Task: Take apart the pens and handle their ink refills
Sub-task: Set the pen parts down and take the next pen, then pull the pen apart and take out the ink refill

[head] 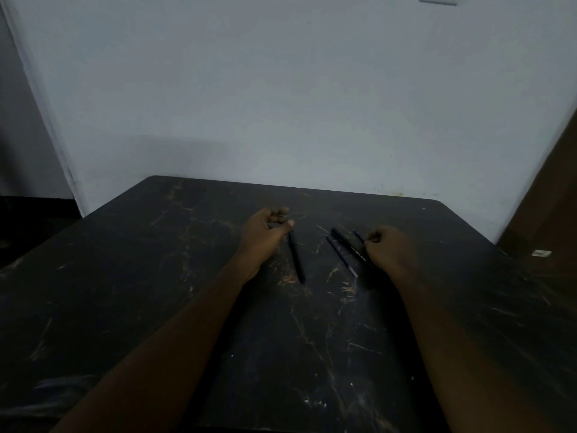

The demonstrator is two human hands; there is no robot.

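Observation:
On the black marble table [218,307] lies a dark pen [296,259], pointing toward me. My left hand [265,234] is cupped beside its far end, fingers curled but apart, the thumb tip touching the pen's top. To the right lie a thin blue ink refill [342,256] with a clear end and a black pen barrel [348,243] with white print, side by side. My right hand [392,250] is closed, its fingertips pinching a second thin blue refill [359,235] just past the barrel. The rest of that refill is hidden by the hand.
The table's far edge meets a pale wall [281,104]. A small white object [541,253] lies near the table's right edge. A brown panel [549,198] stands at the right, and dark floor [31,214] shows at the left.

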